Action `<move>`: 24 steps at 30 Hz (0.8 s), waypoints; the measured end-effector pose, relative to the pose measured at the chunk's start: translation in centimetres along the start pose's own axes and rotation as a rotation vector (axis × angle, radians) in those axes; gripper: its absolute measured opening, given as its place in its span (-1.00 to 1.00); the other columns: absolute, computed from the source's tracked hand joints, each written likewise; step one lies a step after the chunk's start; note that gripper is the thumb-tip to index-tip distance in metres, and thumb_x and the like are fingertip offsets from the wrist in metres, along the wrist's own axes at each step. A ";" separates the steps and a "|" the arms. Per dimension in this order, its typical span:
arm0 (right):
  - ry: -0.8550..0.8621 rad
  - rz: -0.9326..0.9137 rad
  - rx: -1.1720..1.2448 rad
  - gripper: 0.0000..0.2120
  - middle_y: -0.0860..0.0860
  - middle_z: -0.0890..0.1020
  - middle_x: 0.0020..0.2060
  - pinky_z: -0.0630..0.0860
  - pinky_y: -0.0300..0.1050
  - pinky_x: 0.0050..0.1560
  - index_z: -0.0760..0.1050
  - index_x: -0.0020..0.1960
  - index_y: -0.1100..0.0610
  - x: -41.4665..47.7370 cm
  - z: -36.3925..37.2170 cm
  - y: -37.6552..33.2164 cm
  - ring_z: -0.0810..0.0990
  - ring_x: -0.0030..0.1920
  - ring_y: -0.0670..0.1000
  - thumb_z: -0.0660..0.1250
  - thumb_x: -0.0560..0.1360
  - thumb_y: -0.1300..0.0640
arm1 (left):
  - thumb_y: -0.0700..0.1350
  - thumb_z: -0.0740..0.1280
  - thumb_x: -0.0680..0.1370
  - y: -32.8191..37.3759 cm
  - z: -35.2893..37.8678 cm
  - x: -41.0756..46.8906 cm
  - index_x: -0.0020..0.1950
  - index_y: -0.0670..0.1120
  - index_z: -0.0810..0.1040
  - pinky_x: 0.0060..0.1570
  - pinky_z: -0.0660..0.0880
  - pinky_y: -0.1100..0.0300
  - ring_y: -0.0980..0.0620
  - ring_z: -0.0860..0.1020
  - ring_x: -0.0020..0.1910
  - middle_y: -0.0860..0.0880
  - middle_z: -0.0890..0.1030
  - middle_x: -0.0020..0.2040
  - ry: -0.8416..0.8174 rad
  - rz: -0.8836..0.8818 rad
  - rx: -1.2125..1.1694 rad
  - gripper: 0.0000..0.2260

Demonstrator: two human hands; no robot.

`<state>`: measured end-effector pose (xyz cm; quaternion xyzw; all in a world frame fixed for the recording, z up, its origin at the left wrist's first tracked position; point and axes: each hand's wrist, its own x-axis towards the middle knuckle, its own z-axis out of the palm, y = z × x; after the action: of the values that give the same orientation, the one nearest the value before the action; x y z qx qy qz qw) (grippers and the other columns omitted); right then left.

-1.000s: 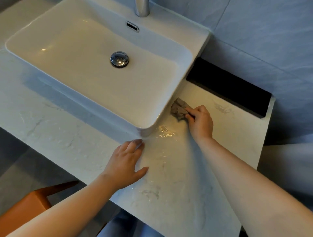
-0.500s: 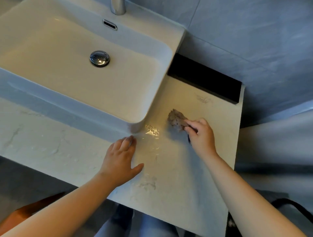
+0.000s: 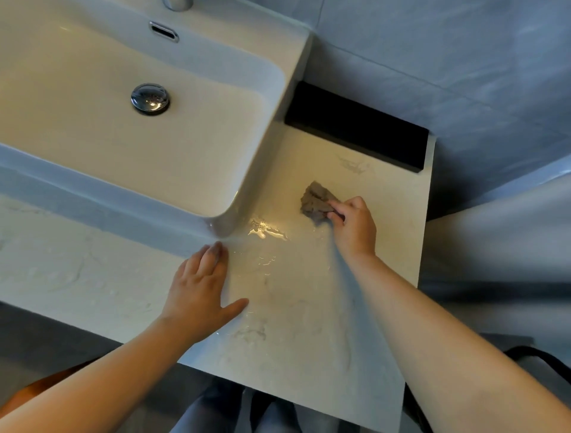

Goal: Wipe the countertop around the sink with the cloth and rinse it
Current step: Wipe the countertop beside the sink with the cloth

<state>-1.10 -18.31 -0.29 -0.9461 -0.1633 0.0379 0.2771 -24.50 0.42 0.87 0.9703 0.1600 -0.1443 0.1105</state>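
A white marble countertop carries a white rectangular sink with a chrome drain plug. My right hand grips a small crumpled grey-brown cloth and presses it on the counter to the right of the sink. My left hand lies flat on the counter, fingers straight, its fingertips near the sink's front right corner. A shiny wet patch sits between the two hands.
A black recess runs along the back of the counter under the blue-grey tiled wall. The faucet base shows at the top edge. An orange stool stands lower left below the counter's front edge.
My right hand has drawn the cloth away from the sink's side, to the right and toward me. My left hand has stayed flat in place. The camera has shifted right.
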 end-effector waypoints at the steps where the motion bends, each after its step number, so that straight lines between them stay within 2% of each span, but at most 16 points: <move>1: -0.018 -0.051 0.003 -0.71 -0.07 0.41 -0.15 0.31 -0.25 -0.16 0.60 0.19 0.06 -1.1 0.0 0.1 0.46 -0.13 -0.03 0.36 0.48 0.19 | 0.49 -0.05 0.34 0.1 0.0 0.0 0.54 -0.15 0.09 0.42 0.15 -0.03 -0.15 0.22 0.46 -0.12 0.21 0.52 -0.004 -0.003 0.001 -0.04; 4: -0.069 -0.146 0.017 -0.72 -0.01 0.46 -0.17 0.39 -0.19 -0.20 0.63 0.13 0.05 -4.6 0.0 0.7 0.51 -0.18 0.06 0.41 0.43 0.21 | 0.50 -0.04 0.33 0.3 -0.3 -0.1 0.55 -0.15 0.06 0.43 0.16 -0.03 -0.15 0.20 0.47 -0.12 0.19 0.52 -0.012 -0.022 -0.022 -0.02; 7: -0.138 -0.169 0.047 -0.73 -0.01 0.46 -0.17 0.46 -0.14 -0.19 0.64 0.11 0.03 -7.3 -0.2 0.9 0.52 -0.18 0.07 0.41 0.43 0.20 | 0.47 0.08 0.39 0.5 -0.9 -0.1 0.56 -0.14 0.01 0.47 0.11 0.01 -0.11 0.13 0.49 -0.10 0.12 0.54 -0.040 -0.028 -0.064 -0.06; 9: -0.205 -0.129 0.075 -0.75 -0.05 0.45 -0.16 0.43 -0.16 -0.16 0.64 0.12 0.02 -8.0 -0.8 0.6 0.52 -0.13 0.04 0.40 0.45 0.18 | 0.42 0.12 0.43 0.9 -1.3 -0.4 0.55 -0.13 0.09 0.46 0.10 0.00 -0.12 0.14 0.50 -0.10 0.16 0.53 -0.028 -0.010 -0.079 -0.13; 11: -0.250 -0.113 0.125 -0.75 -0.09 0.42 -0.16 0.41 -0.18 -0.14 0.63 0.14 0.03 -8.0 -2.0 0.6 0.52 -0.11 0.00 0.38 0.47 0.18 | 0.43 0.08 0.41 1.6 -1.3 -1.2 0.51 -0.10 0.22 0.43 0.12 -0.02 -0.14 0.23 0.47 -0.10 0.27 0.49 0.008 0.045 -0.088 -0.16; 13: -0.200 -0.135 0.146 -0.73 -0.09 0.41 -0.16 0.43 -0.16 -0.12 0.61 0.16 0.05 -7.4 -3.8 1.0 0.50 -0.13 -0.02 0.38 0.48 0.20 | 0.44 0.05 0.40 2.9 -1.1 -2.3 0.50 -0.05 0.24 0.43 0.10 0.00 -0.11 0.23 0.47 -0.06 0.29 0.49 -0.005 0.104 -0.116 -0.18; 17: -0.077 -0.108 0.089 -0.71 -0.02 0.44 -0.11 0.41 -0.17 -0.12 0.56 0.23 0.05 -3.4 -6.8 3.2 0.48 -0.11 -0.02 0.33 0.52 0.15 | 0.42 0.03 0.41 6.2 -0.3 -3.4 0.53 -0.05 0.17 0.42 0.03 0.07 -0.08 0.15 0.51 -0.04 0.19 0.53 -0.016 0.123 -0.163 -0.18; 21: -0.045 -0.049 0.033 -0.71 0.04 0.48 -0.02 0.45 -0.13 -0.01 0.53 0.27 0.07 0.7 -7.6 5.5 0.51 -0.03 0.05 0.29 0.55 0.13 | 0.36 0.11 0.50 8.5 0.1 -2.9 0.56 -0.05 -0.15 0.44 -0.14 0.10 -0.07 -0.11 0.55 -0.03 -0.13 0.58 -0.033 0.056 -0.121 -0.18; 24: -0.067 -0.015 0.001 -0.71 0.07 0.49 0.01 0.39 -0.16 -0.04 0.53 0.27 0.08 2.1 -6.7 6.5 0.51 0.00 0.07 0.28 0.56 0.13 | 0.38 0.09 0.48 9.0 0.9 -2.7 0.55 -0.05 -0.24 0.47 -0.16 0.02 -0.09 -0.20 0.54 -0.03 -0.23 0.56 -0.069 0.017 -0.065 -0.14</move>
<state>3.80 -26.21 1.96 -0.9429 -0.1795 0.0678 0.2722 -24.11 -8.88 2.41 0.9619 0.1524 -0.1711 0.1488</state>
